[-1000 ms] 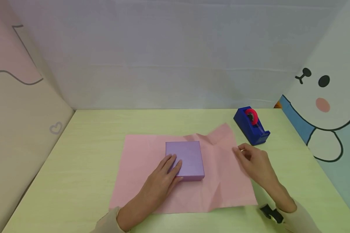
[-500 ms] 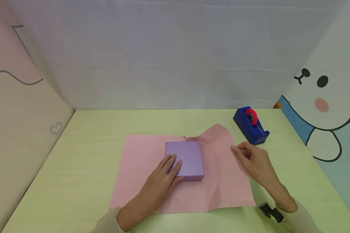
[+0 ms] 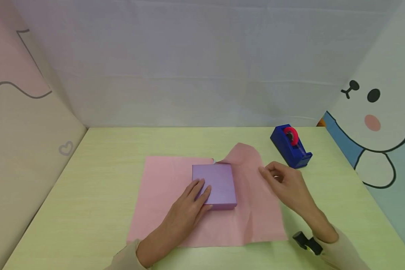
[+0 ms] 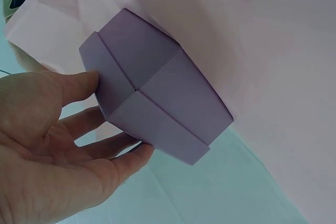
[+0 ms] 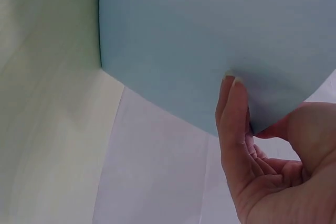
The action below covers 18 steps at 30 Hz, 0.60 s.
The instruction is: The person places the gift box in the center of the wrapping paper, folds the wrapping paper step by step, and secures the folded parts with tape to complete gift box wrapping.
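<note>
The pale green table (image 3: 74,187) spreads under both hands, with a whitish wall (image 3: 202,63) beyond them, a drawn heart (image 3: 66,148) out past the left hand (image 3: 180,215) and a cartoon animal (image 3: 388,127) past the right hand (image 3: 288,185). The left rests, fingers spread, on the purple box (image 3: 221,183), which sits on pink paper (image 3: 162,180). The right pinches the paper's raised edge; just beyond it stands a tape dispenser (image 3: 288,148).
</note>
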{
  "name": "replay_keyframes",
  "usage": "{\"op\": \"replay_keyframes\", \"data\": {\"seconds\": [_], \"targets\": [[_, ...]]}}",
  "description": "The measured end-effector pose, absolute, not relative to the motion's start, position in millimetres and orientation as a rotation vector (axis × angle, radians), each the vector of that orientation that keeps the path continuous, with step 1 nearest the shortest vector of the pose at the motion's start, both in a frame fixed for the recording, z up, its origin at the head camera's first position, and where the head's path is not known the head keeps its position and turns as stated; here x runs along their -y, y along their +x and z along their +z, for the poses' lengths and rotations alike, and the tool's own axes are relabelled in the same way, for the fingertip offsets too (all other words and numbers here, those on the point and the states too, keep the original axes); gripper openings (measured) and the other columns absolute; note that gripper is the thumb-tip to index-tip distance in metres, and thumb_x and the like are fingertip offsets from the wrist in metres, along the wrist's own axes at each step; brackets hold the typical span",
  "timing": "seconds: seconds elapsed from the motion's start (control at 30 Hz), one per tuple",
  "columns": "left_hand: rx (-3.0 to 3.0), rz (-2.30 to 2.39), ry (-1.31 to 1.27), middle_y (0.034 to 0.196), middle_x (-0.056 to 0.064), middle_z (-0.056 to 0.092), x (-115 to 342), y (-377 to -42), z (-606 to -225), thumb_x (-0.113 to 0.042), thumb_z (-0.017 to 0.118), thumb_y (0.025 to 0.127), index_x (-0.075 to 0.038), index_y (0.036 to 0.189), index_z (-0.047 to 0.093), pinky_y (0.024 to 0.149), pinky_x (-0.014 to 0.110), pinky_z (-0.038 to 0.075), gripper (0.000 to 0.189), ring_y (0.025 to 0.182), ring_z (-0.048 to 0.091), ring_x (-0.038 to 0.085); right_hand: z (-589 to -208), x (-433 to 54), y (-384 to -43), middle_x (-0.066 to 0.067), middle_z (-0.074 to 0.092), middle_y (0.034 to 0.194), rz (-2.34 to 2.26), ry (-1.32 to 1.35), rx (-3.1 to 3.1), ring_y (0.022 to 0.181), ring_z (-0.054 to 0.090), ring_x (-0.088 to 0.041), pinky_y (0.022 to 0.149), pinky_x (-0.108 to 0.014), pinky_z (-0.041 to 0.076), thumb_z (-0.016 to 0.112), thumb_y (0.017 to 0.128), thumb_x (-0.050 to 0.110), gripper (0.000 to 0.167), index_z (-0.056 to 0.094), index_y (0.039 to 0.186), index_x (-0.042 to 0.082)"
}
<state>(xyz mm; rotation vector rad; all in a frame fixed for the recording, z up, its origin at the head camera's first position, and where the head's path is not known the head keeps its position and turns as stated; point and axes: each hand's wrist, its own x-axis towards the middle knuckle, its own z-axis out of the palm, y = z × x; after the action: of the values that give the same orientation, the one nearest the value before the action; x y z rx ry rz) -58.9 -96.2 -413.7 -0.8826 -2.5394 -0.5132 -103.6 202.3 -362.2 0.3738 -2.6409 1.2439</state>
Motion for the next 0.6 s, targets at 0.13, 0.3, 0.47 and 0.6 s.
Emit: {"op": "replay_keyframes", "data": {"seconds": [0.13, 0.3, 0.47, 0.6], "targets": [[2.512, -0.523, -0.881, 0.133, 0.027, 0.061, 95.8, -59.0, -414.6, -0.020, 0.078, 0.091, 0.002, 0.128, 0.068, 0.105, 0.044, 0.050, 0.044, 0.128, 0.056, 0.041, -359.2, -197.9, -104.2, 0.002, 0.064, 0.072, 1.308, 0.400, 2.634, 0.054, 0.060, -0.010, 0.053, -0.022, 0.049, 0.070, 0.100, 0.019, 0.014, 0.072, 0.091, 0.009], [2.507, -0.536, -0.879, 0.134, 0.027, 0.061, 95.5, -58.9, -414.8, -0.020, 0.078, 0.091, 0.002, 0.128, 0.068, 0.104, 0.044, 0.050, 0.044, 0.128, 0.056, 0.040, -355.4, -191.8, -105.6, 0.004, 0.059, 0.066, 1.344, 0.431, 2.628, 0.048, 0.055, -0.012, 0.048, -0.024, 0.042, 0.069, 0.101, 0.020, 0.014, 0.072, 0.091, 0.011], [2.519, -0.541, -0.875, 0.134, 0.027, 0.061, 95.5, -58.5, -414.9, -0.020, 0.078, 0.091, 0.002, 0.128, 0.068, 0.105, 0.044, 0.050, 0.044, 0.129, 0.056, 0.041, -353.9, -184.9, -108.3, 0.005, 0.060, 0.066, 1.365, 0.457, 2.614, 0.048, 0.055, -0.012, 0.045, -0.025, 0.039, 0.069, 0.101, 0.019, 0.012, 0.072, 0.092, 0.012], [2.521, -0.548, -0.873, 0.135, 0.027, 0.061, 95.3, -59.0, -416.4, -0.021, 0.077, 0.092, 0.001, 0.129, 0.068, 0.104, 0.044, 0.050, 0.044, 0.129, 0.055, 0.041, -352.9, -179.2, -109.9, 0.004, 0.061, 0.068, 1.403, 0.469, 2.599, 0.048, 0.056, -0.013, 0.043, -0.026, 0.037, 0.069, 0.101, 0.018, 0.011, 0.072, 0.093, 0.011]]}}
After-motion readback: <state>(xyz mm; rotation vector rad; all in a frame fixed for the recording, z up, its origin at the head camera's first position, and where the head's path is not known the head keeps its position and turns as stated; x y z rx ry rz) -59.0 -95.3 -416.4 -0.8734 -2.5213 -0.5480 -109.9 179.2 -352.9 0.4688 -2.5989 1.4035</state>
